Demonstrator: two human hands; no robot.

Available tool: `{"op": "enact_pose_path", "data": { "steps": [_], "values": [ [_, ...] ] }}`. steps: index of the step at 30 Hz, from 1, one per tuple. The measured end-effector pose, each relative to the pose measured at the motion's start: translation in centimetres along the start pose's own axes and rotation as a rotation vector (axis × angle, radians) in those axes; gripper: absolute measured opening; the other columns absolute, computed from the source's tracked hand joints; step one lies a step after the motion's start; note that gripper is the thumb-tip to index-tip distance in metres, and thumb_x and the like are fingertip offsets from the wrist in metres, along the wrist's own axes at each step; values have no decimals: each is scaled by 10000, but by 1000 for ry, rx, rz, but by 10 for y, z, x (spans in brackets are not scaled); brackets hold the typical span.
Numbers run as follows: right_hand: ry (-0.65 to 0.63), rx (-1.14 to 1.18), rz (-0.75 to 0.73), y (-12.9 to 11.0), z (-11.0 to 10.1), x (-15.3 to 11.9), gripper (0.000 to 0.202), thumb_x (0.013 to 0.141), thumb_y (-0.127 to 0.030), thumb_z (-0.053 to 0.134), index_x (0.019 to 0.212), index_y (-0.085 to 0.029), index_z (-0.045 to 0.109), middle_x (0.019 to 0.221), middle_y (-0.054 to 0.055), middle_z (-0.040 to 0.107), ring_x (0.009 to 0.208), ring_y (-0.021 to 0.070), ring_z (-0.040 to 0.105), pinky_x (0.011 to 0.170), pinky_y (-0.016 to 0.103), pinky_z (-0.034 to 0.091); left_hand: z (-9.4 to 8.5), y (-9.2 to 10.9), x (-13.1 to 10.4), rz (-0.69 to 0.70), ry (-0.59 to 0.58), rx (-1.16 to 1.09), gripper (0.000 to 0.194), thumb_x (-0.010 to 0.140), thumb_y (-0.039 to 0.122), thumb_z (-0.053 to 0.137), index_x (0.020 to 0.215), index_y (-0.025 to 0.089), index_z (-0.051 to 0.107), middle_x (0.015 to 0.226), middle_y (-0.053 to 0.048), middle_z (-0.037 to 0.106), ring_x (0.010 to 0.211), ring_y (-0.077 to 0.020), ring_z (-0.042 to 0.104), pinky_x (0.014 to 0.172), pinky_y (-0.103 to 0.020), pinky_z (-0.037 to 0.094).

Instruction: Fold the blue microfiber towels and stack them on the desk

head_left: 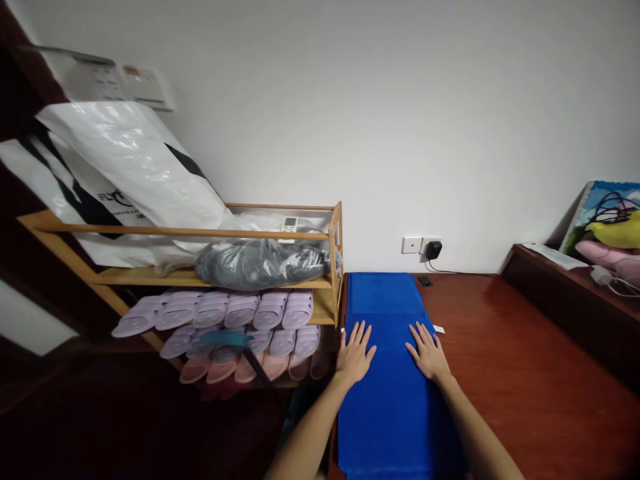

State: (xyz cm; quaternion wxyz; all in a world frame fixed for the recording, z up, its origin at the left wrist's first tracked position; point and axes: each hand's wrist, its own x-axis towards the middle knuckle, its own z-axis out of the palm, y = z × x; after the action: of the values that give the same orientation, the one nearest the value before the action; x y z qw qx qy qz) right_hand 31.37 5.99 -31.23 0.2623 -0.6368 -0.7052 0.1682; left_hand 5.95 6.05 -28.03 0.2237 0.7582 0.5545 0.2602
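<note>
A long piece of blue folded cloth (pixel 385 413) lies lengthwise on the reddish-brown wooden tabletop (pixel 505 360), along its left side. Its far part shows a layer edge, and small white tags stick out at both sides. My left hand (pixel 355 353) rests palm down on the cloth's left edge with fingers spread. On the right edge lies my right hand (pixel 427 353), also flat with its fingers apart. Neither hand grips anything.
Left of the table stands a wooden rack (pixel 333 267) with purple slippers (pixel 243 310), pink slippers (pixel 245 369), a white bag (pixel 135 160) and a grey plastic-wrapped bundle (pixel 260 262). A black plug (pixel 433 250) sits in the wall; a dark raised ledge (pixel 565 300) holds items at right.
</note>
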Motion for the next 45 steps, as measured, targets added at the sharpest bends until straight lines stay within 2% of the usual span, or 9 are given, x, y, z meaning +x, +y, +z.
{"op": "enact_pose_path", "data": {
  "steps": [3, 10, 23, 32, 37, 43, 45],
  "values": [
    [-12, -288, -54, 4, 4, -7, 638, 907, -582, 261, 1456, -256, 259, 1531, 47, 209, 1408, 212, 129, 1134, 474, 90, 8, -7, -9, 68, -25, 298, 557, 939, 431, 329, 1460, 245, 261, 1543, -63, 187, 1422, -251, 92, 1130, -539, 71],
    [1, -437, -35, 7, 6, -17, 639, 916, -593, 207, 1466, -268, 210, 1530, 24, 214, 1407, 191, 139, 1129, 464, 138, 10, -11, -17, 101, -16, 450, 550, 953, 435, 279, 1468, 251, 219, 1547, -48, 182, 1419, -237, 119, 1120, -539, 143],
    [6, -438, -20, -1, 1, -62, 650, 912, -606, 200, 1461, -257, 214, 1529, 24, 202, 1406, 196, 143, 1125, 476, 153, 13, 1, -59, 150, -14, 494, 553, 965, 455, 247, 1476, 258, 175, 1548, -48, 175, 1418, -240, 122, 1123, -551, 140],
    [62, -414, 2, -13, 1, -113, 644, 904, -609, 229, 1449, -268, 258, 1513, 22, 258, 1399, 209, 177, 1117, 489, 184, 6, 14, -103, 178, -16, 492, 560, 966, 437, 270, 1478, 291, 96, 1548, -28, 161, 1410, -252, 159, 1112, -542, 203],
    [48, -397, -14, -18, -2, -139, 631, 905, -598, 245, 1446, -274, 270, 1511, 13, 260, 1396, 206, 189, 1119, 487, 183, 5, 21, -132, 174, 3, 504, 567, 967, 380, 297, 1476, 294, 63, 1548, -25, 154, 1407, -259, 172, 1100, -534, 235],
    [100, -335, -21, -22, -5, -166, 619, 887, -604, 316, 1415, -283, 352, 1482, 29, 334, 1370, 235, 265, 1100, 505, 202, 1, 29, -167, 216, 21, 529, 611, 956, 325, 339, 1479, 288, 24, 1548, -1, 146, 1404, -232, 188, 1110, -466, 253],
    [144, -300, -12, -22, -2, -175, 575, 890, -592, 333, 1366, -287, 436, 1448, 31, 396, 1348, 243, 312, 1084, 506, 225, -1, 31, -175, 216, 30, 538, 611, 955, 318, 341, 1480, 287, 31, 1547, -1, 153, 1403, -229, 193, 1108, -458, 254]
  ]
}}
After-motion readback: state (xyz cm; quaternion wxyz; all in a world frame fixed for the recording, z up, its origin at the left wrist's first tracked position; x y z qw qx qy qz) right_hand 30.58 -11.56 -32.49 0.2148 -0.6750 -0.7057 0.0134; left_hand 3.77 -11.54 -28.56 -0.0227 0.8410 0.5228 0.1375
